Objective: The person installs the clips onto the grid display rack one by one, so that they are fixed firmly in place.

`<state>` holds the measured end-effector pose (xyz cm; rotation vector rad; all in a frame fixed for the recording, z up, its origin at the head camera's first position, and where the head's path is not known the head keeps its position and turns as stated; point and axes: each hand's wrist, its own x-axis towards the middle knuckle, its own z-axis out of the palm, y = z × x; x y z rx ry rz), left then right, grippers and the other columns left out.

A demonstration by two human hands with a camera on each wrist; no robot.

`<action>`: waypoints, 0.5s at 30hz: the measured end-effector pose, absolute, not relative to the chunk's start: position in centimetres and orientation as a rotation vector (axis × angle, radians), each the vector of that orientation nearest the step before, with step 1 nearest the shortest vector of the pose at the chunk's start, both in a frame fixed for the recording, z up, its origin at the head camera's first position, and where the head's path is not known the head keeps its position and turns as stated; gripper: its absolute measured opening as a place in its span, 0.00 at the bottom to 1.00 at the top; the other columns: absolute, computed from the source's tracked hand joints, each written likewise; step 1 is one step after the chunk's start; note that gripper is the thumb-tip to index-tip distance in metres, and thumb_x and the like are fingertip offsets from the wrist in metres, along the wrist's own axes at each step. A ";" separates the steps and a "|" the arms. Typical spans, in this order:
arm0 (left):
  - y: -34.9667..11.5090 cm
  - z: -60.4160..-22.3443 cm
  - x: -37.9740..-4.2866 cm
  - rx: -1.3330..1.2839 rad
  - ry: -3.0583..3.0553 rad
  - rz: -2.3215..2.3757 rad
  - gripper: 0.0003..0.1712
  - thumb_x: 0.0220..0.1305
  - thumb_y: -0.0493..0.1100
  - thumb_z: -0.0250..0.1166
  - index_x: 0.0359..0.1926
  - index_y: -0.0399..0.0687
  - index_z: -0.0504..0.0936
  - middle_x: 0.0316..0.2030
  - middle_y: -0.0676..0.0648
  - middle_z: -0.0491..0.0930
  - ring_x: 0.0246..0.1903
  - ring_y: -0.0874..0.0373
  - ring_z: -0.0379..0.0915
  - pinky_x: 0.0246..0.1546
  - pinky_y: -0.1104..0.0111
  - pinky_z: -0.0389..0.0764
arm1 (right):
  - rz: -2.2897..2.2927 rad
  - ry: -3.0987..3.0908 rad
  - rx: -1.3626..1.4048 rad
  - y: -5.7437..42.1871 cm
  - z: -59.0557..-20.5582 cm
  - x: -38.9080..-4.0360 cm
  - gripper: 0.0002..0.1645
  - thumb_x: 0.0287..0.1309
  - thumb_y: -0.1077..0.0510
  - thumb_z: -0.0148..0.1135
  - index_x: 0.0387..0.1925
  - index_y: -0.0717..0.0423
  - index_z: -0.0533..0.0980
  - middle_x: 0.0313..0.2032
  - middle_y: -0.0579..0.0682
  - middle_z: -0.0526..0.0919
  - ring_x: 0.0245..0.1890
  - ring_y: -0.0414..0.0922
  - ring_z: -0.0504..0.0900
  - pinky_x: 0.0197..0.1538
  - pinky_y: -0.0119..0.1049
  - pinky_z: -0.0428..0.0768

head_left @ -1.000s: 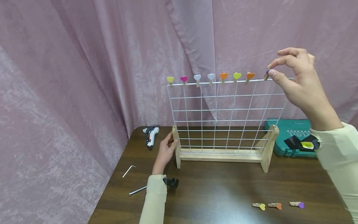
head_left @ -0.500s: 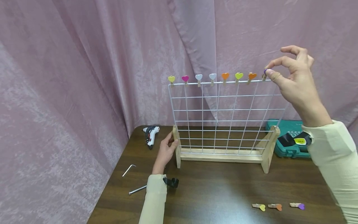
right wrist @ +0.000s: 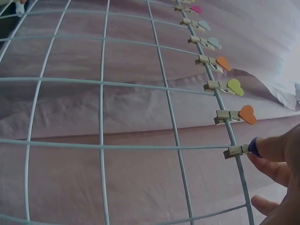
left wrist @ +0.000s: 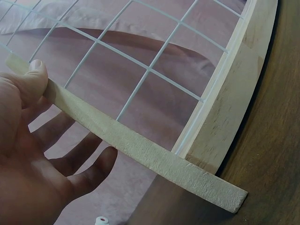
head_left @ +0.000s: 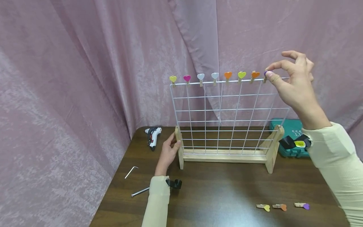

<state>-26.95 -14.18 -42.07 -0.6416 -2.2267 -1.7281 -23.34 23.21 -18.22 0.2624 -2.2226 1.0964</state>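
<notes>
Purple-heart clothespin [right wrist: 236, 151] sits at the top wire [right wrist: 241, 176] of the white wire grid [right wrist: 101, 146], beside seven heart clothespins [head_left: 215, 75] already clipped there; three loose clothespins [head_left: 283, 207] lie on the bench [head_left: 227, 189]. Its long axis stands near upright across the wire, heart end up. Your right hand [head_left: 295, 82] pinches the heart end, thumb against forefinger; your left hand [head_left: 168, 152] clamps the wooden end board [left wrist: 140, 145] between thumb and fingers.

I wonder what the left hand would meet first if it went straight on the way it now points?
The left hand would first meet the wooden upright, which it grips; beyond that, probably the wire grid, though depth is unclear.
</notes>
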 end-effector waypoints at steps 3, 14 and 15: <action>-14.2 -42.0 -26.9 -0.639 -2.226 -1.723 0.27 0.66 0.36 0.55 0.64 0.34 0.63 0.50 0.31 0.74 0.48 0.42 0.72 0.43 0.61 0.78 | 1.125 -2.228 0.273 23.4 -18.3 -23.0 0.14 0.59 0.55 0.59 0.46 0.51 0.79 0.63 0.41 0.57 0.63 0.38 0.41 0.63 0.51 0.39; -14.3 -41.6 -26.8 -0.615 -2.238 -1.732 0.27 0.66 0.37 0.55 0.64 0.34 0.63 0.50 0.31 0.74 0.48 0.40 0.71 0.45 0.58 0.77 | 1.014 -2.098 0.222 24.9 -19.7 -20.1 0.20 0.55 0.61 0.59 0.51 0.54 0.76 0.59 0.42 0.64 0.60 0.35 0.50 0.60 0.40 0.47; -14.3 -41.6 -26.8 -0.618 -2.237 -1.734 0.27 0.66 0.37 0.55 0.64 0.34 0.63 0.50 0.30 0.74 0.49 0.40 0.71 0.45 0.57 0.77 | 1.010 -2.084 0.220 25.1 -20.0 -19.8 0.20 0.54 0.62 0.59 0.51 0.56 0.76 0.58 0.41 0.65 0.59 0.35 0.51 0.59 0.38 0.48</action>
